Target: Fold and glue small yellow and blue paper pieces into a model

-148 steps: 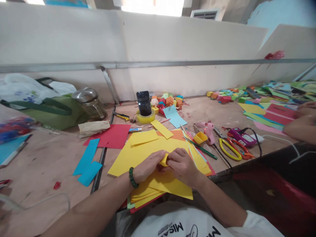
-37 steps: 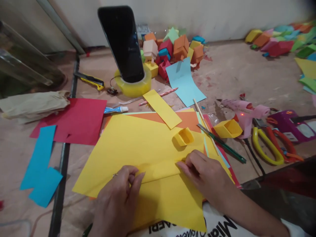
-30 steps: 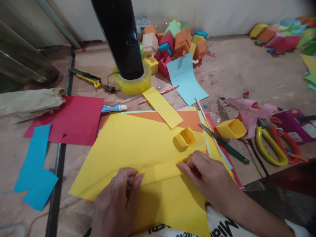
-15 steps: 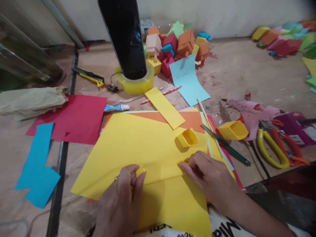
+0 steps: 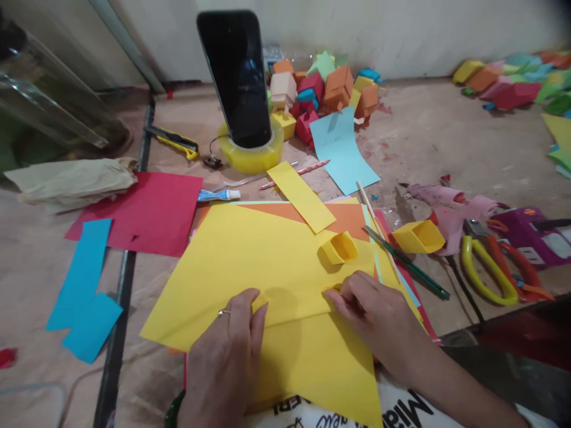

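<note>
My left hand (image 5: 229, 351), with a ring on one finger, pinches yellow paper between thumb and fingertips. My right hand (image 5: 375, 318) is closed on the same yellow paper, its fingers curled at the right side. A straight edge or crease runs between the two hands across the yellow paper sheet (image 5: 214, 261). Just above my right hand lies a small open folded-paper box (image 5: 339, 248) in yellow. A yellow paper strip (image 5: 301, 196) rests on the stack behind it. My fingers partly hide the gripped paper.
A phone (image 5: 236, 77) stands in a tape roll (image 5: 252, 157). Paper boxes (image 5: 339, 86) are heaped behind. To the right lie green-handled tweezers or a similar tool (image 5: 419, 276), a pink glue gun (image 5: 446, 208) and yellow-handled pliers (image 5: 486, 273). A cutter (image 5: 173, 141) and blue paper (image 5: 80, 273) lie left.
The camera view has shifted slightly, showing more of the phone's top. My left fingertips sit a little higher and closer to the paper; my right hand has hardly moved.
</note>
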`<state>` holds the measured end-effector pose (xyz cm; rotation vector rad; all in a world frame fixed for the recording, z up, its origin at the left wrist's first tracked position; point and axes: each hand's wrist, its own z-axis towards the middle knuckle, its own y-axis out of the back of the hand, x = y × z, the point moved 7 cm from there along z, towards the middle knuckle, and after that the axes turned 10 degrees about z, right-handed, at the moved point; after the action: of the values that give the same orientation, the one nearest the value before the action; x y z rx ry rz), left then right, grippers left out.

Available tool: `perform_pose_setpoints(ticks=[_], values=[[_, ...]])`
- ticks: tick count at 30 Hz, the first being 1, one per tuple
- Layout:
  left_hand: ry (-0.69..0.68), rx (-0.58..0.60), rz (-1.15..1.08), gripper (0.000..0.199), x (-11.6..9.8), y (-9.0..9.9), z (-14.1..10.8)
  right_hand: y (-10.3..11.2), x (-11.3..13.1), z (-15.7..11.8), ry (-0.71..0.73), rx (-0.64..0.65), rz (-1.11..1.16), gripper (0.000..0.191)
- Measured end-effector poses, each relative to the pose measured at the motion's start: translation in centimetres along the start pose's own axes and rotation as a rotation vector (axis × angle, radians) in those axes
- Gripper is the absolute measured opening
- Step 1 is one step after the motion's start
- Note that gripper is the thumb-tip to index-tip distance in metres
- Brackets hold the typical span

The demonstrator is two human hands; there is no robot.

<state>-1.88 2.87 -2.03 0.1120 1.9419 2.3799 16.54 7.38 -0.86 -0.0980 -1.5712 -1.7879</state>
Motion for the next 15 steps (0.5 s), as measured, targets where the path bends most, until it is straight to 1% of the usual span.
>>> perform_pose_setpoints(ticks=[3,6,8,10,11,13,15], values=[[-0.096,-0.045,0.055,0.021,-0.5,-0.3,-0.1,-0.2,0.1,-0.3,0.031,-0.015,-0.031,0.034],[-0.317,-0.076,0.034,0.034,-1.9,-0.1,-0.1,-0.6,0.0,-0.5,0.039,-0.017,-0.048,0.028],[-0.458,-0.084,-0.005,0.038,-2.9,0.4,-0.3,-0.5,0.1,-0.4,0.043,-0.027,-0.091,0.024],[-0.528,-0.086,-0.008,0.04,-3.4,0.9,-0.4,0.0,0.8,-0.2,0.088,-0.075,-0.144,0.021],[-0.534,-0.08,0.008,0.042,-3.6,1.0,-0.5,0.4,1.4,-0.1,0.134,-0.111,-0.154,0.02],[-0.538,-0.064,0.062,0.044,-3.9,1.1,-0.8,0.8,3.1,-0.3,0.291,-0.154,-0.119,0.021],[-0.525,-0.042,0.123,0.046,-4.2,1.1,-1.2,0.3,4.5,-0.9,0.46,-0.107,-0.047,0.022]])
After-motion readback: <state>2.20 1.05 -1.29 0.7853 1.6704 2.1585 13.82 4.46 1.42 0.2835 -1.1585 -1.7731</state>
